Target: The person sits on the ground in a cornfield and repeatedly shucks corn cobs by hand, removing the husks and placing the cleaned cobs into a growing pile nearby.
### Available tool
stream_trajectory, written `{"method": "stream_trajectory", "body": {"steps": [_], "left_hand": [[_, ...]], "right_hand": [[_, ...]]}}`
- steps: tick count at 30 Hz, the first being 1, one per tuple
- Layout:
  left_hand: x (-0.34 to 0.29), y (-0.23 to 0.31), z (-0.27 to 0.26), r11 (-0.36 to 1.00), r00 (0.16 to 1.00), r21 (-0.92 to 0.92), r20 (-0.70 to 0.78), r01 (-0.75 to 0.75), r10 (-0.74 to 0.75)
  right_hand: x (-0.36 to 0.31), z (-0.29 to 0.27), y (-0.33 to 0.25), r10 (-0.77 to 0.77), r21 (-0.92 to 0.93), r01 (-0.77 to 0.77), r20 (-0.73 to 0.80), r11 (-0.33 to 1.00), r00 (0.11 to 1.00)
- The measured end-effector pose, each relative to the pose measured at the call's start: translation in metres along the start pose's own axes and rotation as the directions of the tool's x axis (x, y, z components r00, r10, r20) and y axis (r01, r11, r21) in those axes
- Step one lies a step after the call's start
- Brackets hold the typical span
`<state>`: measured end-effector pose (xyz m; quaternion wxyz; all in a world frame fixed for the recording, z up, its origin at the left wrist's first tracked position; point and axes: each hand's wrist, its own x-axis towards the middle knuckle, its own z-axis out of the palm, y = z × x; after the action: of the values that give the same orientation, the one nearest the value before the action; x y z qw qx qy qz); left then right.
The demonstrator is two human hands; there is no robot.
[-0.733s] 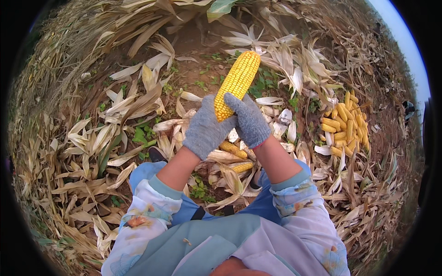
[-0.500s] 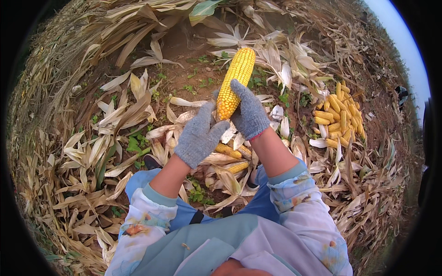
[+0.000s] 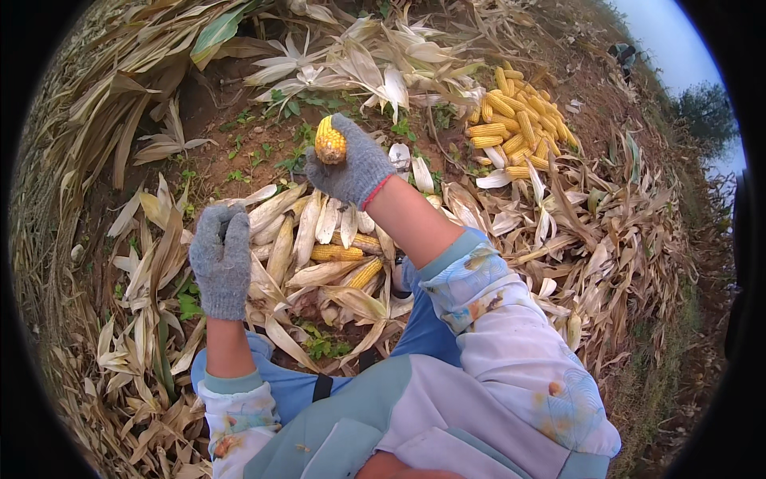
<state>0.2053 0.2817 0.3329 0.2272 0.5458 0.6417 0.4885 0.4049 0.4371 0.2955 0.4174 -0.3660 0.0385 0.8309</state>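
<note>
Head view gives me the scene from above, its round dark rim closing in on all sides, with the right hand and the left hand both well inside it. The right hand is wrapped around one yellow corn cob, fingers over the upper side and thumb toward the lower left, with the cob's end turned toward me. The left hand is apart from it, lower and to the left, fingers bent; I cannot tell how tightly it is closed. A gap runs between the two hands, with dry husks lying below it. Beyond the cob I have a stretch of brown soil dotted with small green plants, bounded above and to the left by a bank of dry leaves. Over at upper right, the heap of cobs makes another edge, well apart from the right hand; past it, the field ends against pale sky. Counting, I get two gray gloves, one on each hand, one cob held, and at least three yellow ears showing among the husks near the blue trousers. The heaped cobs overlap too much for me to number. One broad green leaf stands out at upper left.
</note>
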Motion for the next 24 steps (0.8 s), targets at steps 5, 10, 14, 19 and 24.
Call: {"method": "stream_trajectory", "body": {"steps": [5, 10, 14, 19, 24], "left_hand": [[-0.002, 0.002, 0.001, 0.998, 0.998, -0.029, 0.048, 0.05, -0.049], [-0.001, -0.003, 0.003, 0.995, 0.995, -0.058, 0.07, 0.079, -0.075], [0.007, 0.001, 0.001, 0.981, 0.972, 0.164, 0.224, -0.103, 0.065], [0.021, 0.004, -0.037, 0.977, 0.963, -0.168, 0.253, 0.134, -0.088], [0.045, -0.017, -0.086, 0.668, 0.997, -0.74, 0.033, 0.075, -0.076]], "right_hand": [[-0.016, 0.0, -0.103, -0.726, 0.188, 0.723, -0.066, 0.664, 0.684], [-0.042, 0.014, -0.117, -0.91, -0.083, 0.919, 0.129, 0.385, 0.393], [-0.029, 0.018, -0.076, -0.498, -0.294, 0.555, 0.249, 0.778, 0.831], [-0.03, 0.02, -0.056, -0.355, -0.517, 0.514, 0.379, 0.685, 0.855], [-0.025, 0.01, -0.057, -0.36, -0.55, 0.553, 0.426, 0.626, 0.83]]}}
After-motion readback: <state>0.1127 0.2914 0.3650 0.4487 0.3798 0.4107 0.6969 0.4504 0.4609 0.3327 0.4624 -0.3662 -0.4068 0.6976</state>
